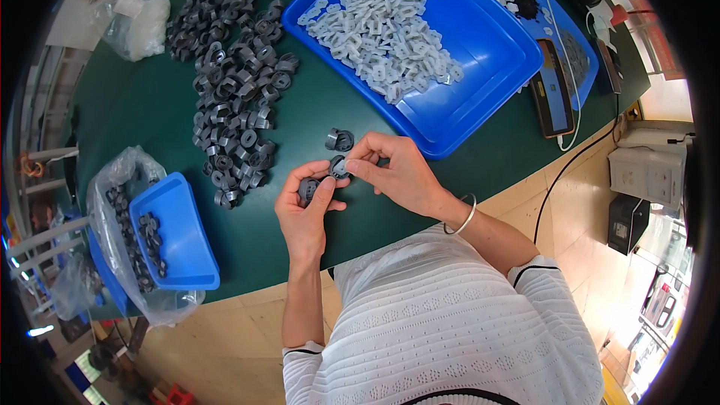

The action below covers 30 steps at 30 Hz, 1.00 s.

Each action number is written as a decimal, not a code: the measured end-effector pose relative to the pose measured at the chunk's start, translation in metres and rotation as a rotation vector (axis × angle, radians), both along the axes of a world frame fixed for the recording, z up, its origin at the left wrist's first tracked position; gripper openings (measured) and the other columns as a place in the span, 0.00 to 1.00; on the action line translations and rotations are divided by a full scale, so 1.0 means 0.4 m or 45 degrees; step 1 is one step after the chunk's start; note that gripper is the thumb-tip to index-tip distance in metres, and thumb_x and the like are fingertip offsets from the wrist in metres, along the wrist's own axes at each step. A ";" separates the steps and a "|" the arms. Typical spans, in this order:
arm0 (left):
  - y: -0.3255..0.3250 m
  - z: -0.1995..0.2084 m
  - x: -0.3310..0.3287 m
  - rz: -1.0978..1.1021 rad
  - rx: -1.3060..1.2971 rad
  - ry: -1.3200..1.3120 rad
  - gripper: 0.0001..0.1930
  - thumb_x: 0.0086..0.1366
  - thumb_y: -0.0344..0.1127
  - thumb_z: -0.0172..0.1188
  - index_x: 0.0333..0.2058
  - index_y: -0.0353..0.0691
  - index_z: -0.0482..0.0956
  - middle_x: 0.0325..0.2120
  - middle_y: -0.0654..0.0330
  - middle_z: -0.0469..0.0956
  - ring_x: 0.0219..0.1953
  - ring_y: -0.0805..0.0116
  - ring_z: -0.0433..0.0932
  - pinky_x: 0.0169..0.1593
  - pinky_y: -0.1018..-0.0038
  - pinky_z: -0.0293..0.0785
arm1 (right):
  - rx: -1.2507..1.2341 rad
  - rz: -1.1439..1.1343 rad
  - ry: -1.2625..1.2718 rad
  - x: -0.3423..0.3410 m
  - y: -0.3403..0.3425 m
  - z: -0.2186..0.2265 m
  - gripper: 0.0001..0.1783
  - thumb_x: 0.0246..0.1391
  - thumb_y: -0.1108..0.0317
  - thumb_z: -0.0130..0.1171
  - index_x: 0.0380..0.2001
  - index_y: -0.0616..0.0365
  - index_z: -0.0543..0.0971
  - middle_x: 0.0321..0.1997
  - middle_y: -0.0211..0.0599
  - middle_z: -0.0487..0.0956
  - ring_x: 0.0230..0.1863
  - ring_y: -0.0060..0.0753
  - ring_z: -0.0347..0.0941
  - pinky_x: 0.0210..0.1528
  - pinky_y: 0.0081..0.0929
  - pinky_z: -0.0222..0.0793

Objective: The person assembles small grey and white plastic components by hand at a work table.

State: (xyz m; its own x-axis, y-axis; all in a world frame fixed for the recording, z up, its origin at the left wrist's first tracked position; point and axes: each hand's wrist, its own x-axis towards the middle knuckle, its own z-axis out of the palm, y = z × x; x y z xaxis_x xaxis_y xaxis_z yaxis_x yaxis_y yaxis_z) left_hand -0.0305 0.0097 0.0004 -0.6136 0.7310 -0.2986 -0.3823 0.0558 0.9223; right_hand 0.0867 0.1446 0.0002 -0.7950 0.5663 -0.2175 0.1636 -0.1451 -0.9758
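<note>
At the near side of the table my left hand (301, 217) is closed around a dark grey round plastic part (307, 190). A second dark ring-shaped part (335, 170) sits at its fingertips. The thumb and fingers of my right hand (405, 178) pinch a small pale plastic piece (342, 168) against that second part's opening. My fingers partly cover both. Just beyond my hands lie loose dark parts (340, 139). A big heap of similar dark grey parts (244, 120) spreads to the left and far left.
A large blue tray (480, 97) holds many pale pieces (382, 37). Beyond it are another blue tray (592, 79), a phone (553, 90) and a white cable (559, 30). At left stand a small blue tray (184, 232) and a clear bag (112, 210) with dark parts. Another bag (146, 26) lies far left.
</note>
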 end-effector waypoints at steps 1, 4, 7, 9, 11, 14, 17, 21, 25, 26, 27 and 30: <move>0.000 0.001 0.004 0.014 -0.008 0.015 0.13 0.63 0.24 0.60 0.47 0.31 0.75 0.39 0.55 0.79 0.38 0.66 0.83 0.31 0.81 0.81 | 0.026 -0.006 0.025 0.000 -0.001 0.002 0.07 0.57 0.69 0.62 0.32 0.63 0.78 0.27 0.26 0.77 0.25 0.11 0.69 0.20 0.15 0.67; 0.002 0.003 0.013 0.033 -0.008 0.060 0.13 0.63 0.24 0.60 0.47 0.31 0.75 0.38 0.55 0.79 0.38 0.66 0.83 0.30 0.81 0.81 | 0.038 -0.008 0.053 0.003 0.000 0.006 0.08 0.57 0.67 0.62 0.32 0.62 0.78 0.25 0.25 0.77 0.24 0.11 0.68 0.19 0.14 0.65; 0.002 0.009 0.021 0.048 -0.010 0.106 0.14 0.62 0.25 0.61 0.47 0.31 0.74 0.37 0.56 0.79 0.39 0.66 0.83 0.29 0.81 0.81 | 0.007 0.022 0.060 0.004 0.004 0.012 0.08 0.57 0.67 0.61 0.31 0.61 0.78 0.24 0.24 0.77 0.24 0.10 0.67 0.19 0.13 0.63; 0.002 0.013 0.025 0.056 -0.019 0.122 0.14 0.62 0.24 0.61 0.47 0.31 0.74 0.38 0.56 0.79 0.39 0.66 0.83 0.29 0.81 0.81 | -0.009 0.045 0.065 0.003 0.007 0.014 0.07 0.57 0.68 0.61 0.31 0.61 0.78 0.24 0.24 0.77 0.23 0.10 0.66 0.19 0.13 0.62; 0.002 0.015 0.027 0.057 0.005 0.117 0.15 0.62 0.24 0.61 0.47 0.32 0.74 0.38 0.56 0.79 0.39 0.67 0.82 0.30 0.82 0.81 | 0.014 0.038 0.046 0.001 0.007 0.014 0.07 0.57 0.69 0.62 0.30 0.62 0.78 0.24 0.24 0.77 0.24 0.10 0.66 0.21 0.14 0.62; 0.004 0.007 0.030 0.079 -0.001 0.081 0.15 0.62 0.24 0.61 0.47 0.32 0.74 0.38 0.56 0.79 0.39 0.67 0.82 0.30 0.82 0.81 | 0.029 -0.002 0.107 -0.002 0.001 0.005 0.06 0.56 0.71 0.62 0.29 0.63 0.78 0.24 0.25 0.78 0.24 0.11 0.67 0.25 0.15 0.64; 0.001 0.000 0.032 0.106 0.002 0.022 0.15 0.62 0.23 0.61 0.47 0.32 0.74 0.38 0.57 0.79 0.38 0.67 0.82 0.30 0.83 0.81 | 0.032 -0.007 0.080 -0.001 -0.003 0.014 0.05 0.56 0.72 0.61 0.29 0.63 0.78 0.25 0.27 0.79 0.25 0.12 0.68 0.28 0.16 0.65; 0.001 -0.007 0.032 0.113 0.009 -0.022 0.15 0.61 0.23 0.61 0.48 0.32 0.74 0.38 0.57 0.78 0.38 0.68 0.82 0.29 0.84 0.80 | 0.076 -0.015 0.029 -0.002 -0.002 0.023 0.05 0.55 0.73 0.61 0.29 0.64 0.78 0.25 0.29 0.80 0.25 0.13 0.69 0.28 0.17 0.66; 0.003 -0.004 0.032 0.128 0.023 -0.053 0.15 0.61 0.23 0.62 0.48 0.32 0.75 0.38 0.58 0.78 0.38 0.69 0.82 0.29 0.84 0.81 | 0.128 0.007 0.003 -0.005 0.002 0.034 0.05 0.54 0.73 0.61 0.28 0.64 0.78 0.24 0.30 0.81 0.25 0.14 0.71 0.27 0.17 0.66; 0.004 -0.003 0.032 0.128 0.024 -0.062 0.15 0.61 0.23 0.62 0.47 0.32 0.75 0.38 0.58 0.78 0.38 0.69 0.82 0.29 0.84 0.81 | 0.146 -0.007 0.007 -0.005 0.001 0.034 0.05 0.53 0.73 0.61 0.28 0.64 0.78 0.23 0.30 0.81 0.25 0.14 0.72 0.27 0.18 0.67; 0.002 -0.003 0.031 0.127 0.022 -0.062 0.15 0.61 0.23 0.62 0.47 0.32 0.75 0.38 0.58 0.78 0.38 0.69 0.82 0.29 0.84 0.81 | 0.145 -0.009 0.007 -0.006 0.001 0.036 0.05 0.53 0.73 0.61 0.28 0.64 0.78 0.23 0.30 0.81 0.25 0.14 0.72 0.27 0.18 0.67; -0.003 -0.006 0.027 0.121 0.034 -0.084 0.16 0.61 0.24 0.62 0.48 0.32 0.75 0.37 0.58 0.78 0.38 0.69 0.82 0.30 0.84 0.81 | 0.153 -0.006 -0.001 -0.005 0.001 0.038 0.05 0.53 0.74 0.61 0.28 0.64 0.77 0.24 0.31 0.81 0.26 0.15 0.73 0.27 0.18 0.67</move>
